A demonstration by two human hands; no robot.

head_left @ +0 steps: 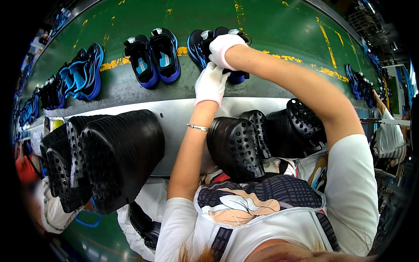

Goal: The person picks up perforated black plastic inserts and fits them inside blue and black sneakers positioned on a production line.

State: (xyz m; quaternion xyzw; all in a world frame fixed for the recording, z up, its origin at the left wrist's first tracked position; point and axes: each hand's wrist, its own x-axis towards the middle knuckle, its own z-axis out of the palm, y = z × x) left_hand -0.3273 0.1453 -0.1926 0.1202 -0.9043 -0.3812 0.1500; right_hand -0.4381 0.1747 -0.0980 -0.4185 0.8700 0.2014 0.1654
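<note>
On the green conveyor surface ahead, a pair of black sneakers with blue-purple soles (pixel 197 49) is partly covered by my hands. My right hand (pixel 223 47), in a white glove, reaches across from the right and curls its fingers over this pair. Just below it, my left hand (pixel 209 85), also gloved, has its fingers drawn together against the near side of the shoes. Whatever lies in the left fingertips is hidden. Another pair of black sneakers (pixel 152 61), with pale blue insoles and white paper at the tongues, stands just to the left.
Nested stacks of black perforated plastic shoe inserts (pixel 126 144) lie on a pale metal ledge (pixel 179 144) at left, with more inserts (pixel 235 139) below my hands. Further sneakers (pixel 85 74) line the belt at left and right (pixel 360 83). People work at both sides.
</note>
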